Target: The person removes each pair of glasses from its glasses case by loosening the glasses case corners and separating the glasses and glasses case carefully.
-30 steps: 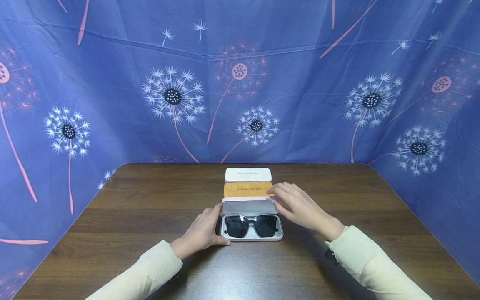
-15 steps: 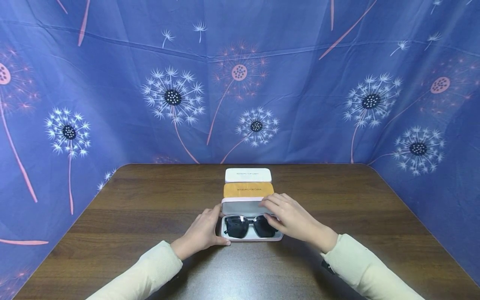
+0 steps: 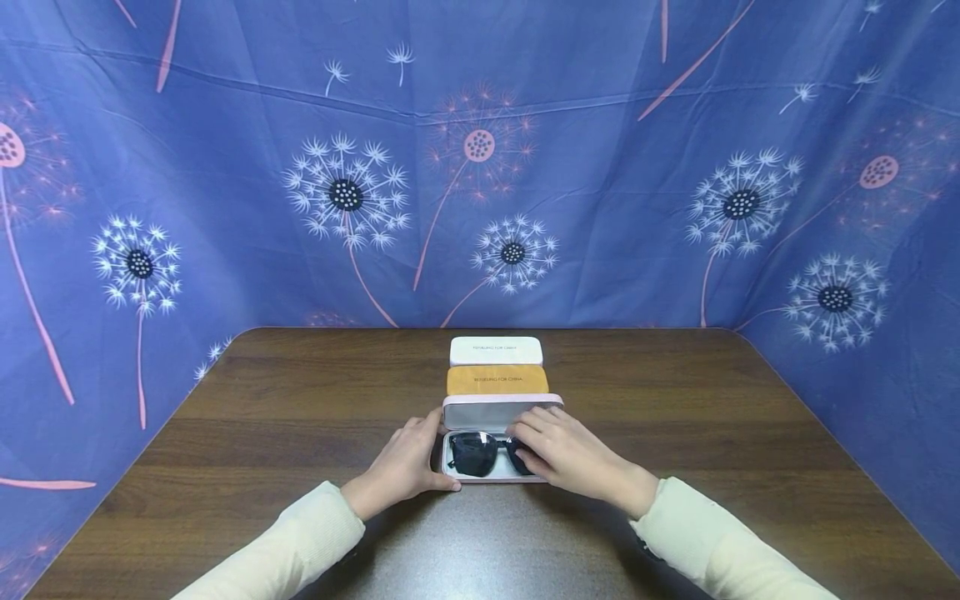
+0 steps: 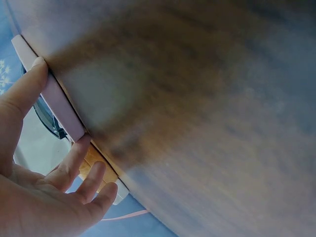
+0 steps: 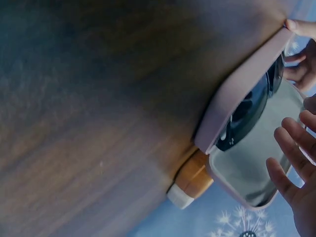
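Note:
Dark sunglasses lie folded in a pale pink glasses case, whose grey-lined lid is raised at the back. My left hand grips the case's left end; the left wrist view shows the thumb on its front wall and a fingertip at the corner. Over the right lens hovers my right hand, partly covering it in the head view. Its fingers are spread and loosely bent in the right wrist view, with nothing between them.
Behind the lid lies an orange case, and behind that a white case, both with printed lettering. All stand in a row on a dark wood table. A blue dandelion-print cloth hangs along the back and sides.
My right hand has moved left and toward me, from beside the lid's right edge to above the right lens. The left hand, case and sunglasses have stayed put.

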{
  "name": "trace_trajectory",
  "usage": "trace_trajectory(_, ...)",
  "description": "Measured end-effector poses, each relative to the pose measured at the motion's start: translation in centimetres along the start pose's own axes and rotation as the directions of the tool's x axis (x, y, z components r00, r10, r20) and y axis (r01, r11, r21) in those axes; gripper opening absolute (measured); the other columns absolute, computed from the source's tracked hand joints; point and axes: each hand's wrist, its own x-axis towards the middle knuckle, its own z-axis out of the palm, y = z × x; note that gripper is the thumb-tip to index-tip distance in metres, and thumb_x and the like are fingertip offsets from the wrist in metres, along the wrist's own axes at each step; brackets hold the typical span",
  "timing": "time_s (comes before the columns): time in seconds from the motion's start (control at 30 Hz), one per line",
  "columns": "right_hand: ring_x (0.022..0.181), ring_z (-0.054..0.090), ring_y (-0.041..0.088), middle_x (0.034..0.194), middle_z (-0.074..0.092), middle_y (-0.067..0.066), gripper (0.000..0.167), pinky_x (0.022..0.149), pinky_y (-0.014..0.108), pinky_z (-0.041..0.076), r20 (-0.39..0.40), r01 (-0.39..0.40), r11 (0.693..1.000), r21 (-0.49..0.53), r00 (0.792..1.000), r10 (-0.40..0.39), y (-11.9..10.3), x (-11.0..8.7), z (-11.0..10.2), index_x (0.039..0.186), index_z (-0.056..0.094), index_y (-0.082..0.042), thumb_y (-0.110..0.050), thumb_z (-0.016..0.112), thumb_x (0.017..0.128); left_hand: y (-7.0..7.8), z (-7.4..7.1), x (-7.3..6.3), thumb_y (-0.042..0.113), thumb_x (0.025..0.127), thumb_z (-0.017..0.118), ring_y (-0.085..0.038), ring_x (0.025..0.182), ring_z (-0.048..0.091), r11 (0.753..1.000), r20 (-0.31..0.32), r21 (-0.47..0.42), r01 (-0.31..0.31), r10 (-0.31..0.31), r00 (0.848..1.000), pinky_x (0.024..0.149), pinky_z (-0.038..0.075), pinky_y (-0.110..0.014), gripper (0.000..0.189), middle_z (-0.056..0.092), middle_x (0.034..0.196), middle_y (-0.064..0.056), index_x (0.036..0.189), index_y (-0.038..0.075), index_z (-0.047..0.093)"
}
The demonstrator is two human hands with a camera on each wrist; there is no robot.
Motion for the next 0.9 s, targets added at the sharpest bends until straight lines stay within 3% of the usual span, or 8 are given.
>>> trace_trajectory(0.43, 0.09, 0.054, 0.01, 0.096, 0.06, -0.008, 0.024, 0.079, 0.03, 0.046, 0.123, -0.075, 0.996, -0.057, 0.989, 0.081, -0.5, 0.4, 1.1, 0.103, 0.06, -0.017, -0.022, 0.066, 0.081, -0.1, 0.1, 0.1, 0.036, 0.05, 0.088, -0.029, 0.1, 0.056, 1.0, 0.003, 0.008, 0.004, -0.004, 1.0, 0.086, 0.044, -0.048, 0.096, 0.065, 0.103, -0.005, 0.126, 0.0, 0.042)
trace_trajectory(0.9, 0.084, 0.053, 0.013, 0.089, 0.059, -0.006, 0.018, 0.067, 0.028, 0.042, 0.137, -0.084, 0.981, -0.175, 0.985, 0.109, -0.7, 0.9, 2.4, 0.093, 0.061, -0.016, -0.026, 0.066, 0.078, -0.3, 0.2, 0.2, 0.037, 0.05, 0.087, -0.028, 0.098, 0.056, 1.0, 0.006, 0.009, -0.001, 0.001, 1.0, 0.083, 0.045, -0.046, 0.094, 0.065, 0.103, -0.005, 0.125, 0.001, 0.043)
